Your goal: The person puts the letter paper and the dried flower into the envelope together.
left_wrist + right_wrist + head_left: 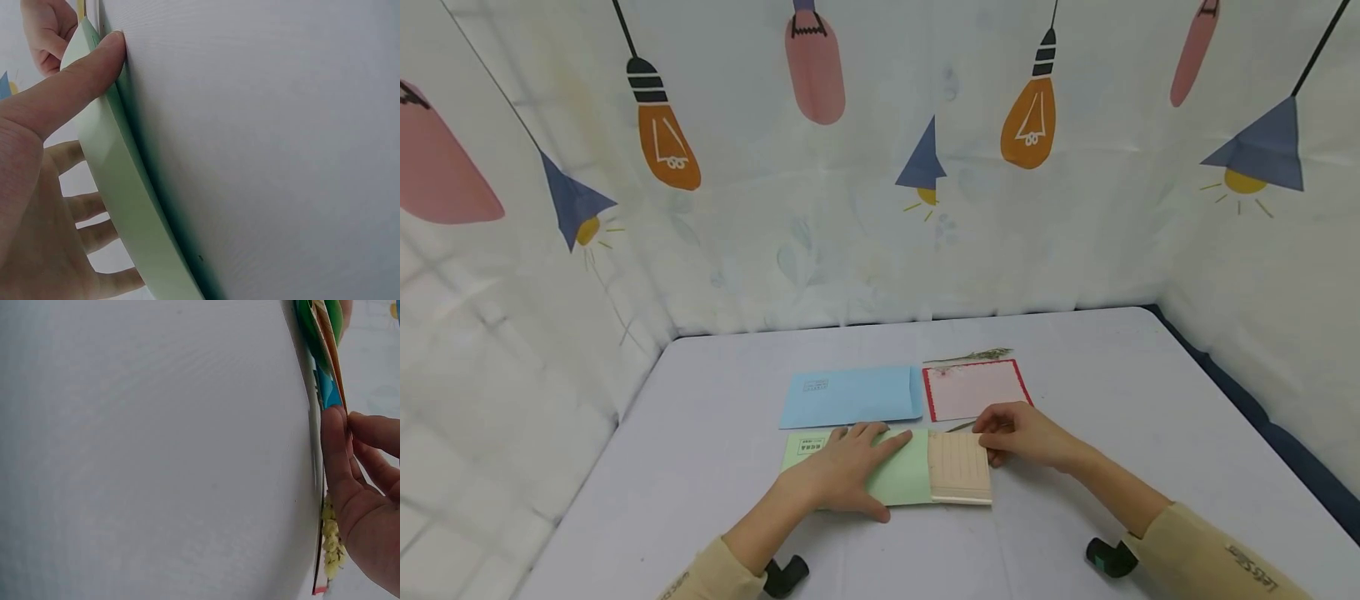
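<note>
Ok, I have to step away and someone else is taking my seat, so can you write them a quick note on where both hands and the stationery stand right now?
Left hand: flat, fingers spread, pressing the green envelope onto the table; thumb at its near edge.
Right hand: fingers curled, pinching the far right corner of the folded beige lined letter.
Letter sits at the green envelope's right end, mostly outside it; whether its left edge is in the mouth cannot be told.
Behind: blue envelope, red-edged pink card, dried sprig, all untouched.
Done: letter folded.
Left: probably slide the letter into the envelope.
</note>
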The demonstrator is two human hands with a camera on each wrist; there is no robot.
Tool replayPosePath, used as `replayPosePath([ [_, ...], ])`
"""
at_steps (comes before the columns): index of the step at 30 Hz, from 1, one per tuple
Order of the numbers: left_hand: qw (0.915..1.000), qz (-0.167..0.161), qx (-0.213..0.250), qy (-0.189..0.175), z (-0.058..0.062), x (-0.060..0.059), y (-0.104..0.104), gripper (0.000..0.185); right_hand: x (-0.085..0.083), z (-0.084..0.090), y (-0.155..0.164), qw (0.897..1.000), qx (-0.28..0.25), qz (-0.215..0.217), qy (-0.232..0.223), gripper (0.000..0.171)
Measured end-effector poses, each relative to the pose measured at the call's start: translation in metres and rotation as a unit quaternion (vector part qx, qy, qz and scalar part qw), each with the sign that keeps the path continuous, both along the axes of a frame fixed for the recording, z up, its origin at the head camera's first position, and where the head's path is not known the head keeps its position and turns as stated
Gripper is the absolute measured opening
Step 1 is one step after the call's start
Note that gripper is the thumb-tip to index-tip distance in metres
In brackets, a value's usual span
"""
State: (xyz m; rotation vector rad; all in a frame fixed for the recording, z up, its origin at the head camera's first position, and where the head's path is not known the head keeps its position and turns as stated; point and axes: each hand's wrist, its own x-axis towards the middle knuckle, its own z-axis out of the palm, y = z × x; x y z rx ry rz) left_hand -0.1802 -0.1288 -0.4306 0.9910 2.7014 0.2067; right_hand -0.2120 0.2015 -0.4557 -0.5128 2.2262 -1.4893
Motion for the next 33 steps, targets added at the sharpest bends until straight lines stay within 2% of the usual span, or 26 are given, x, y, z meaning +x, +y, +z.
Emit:
replayPosePath([
  [33,1.0000,0.006,0.003,-0.002,-0.001,0.001,0.000,0.104,-0.004,-0.002,-0.028,1.000,0.002,0.025,-0.002,0.016],
])
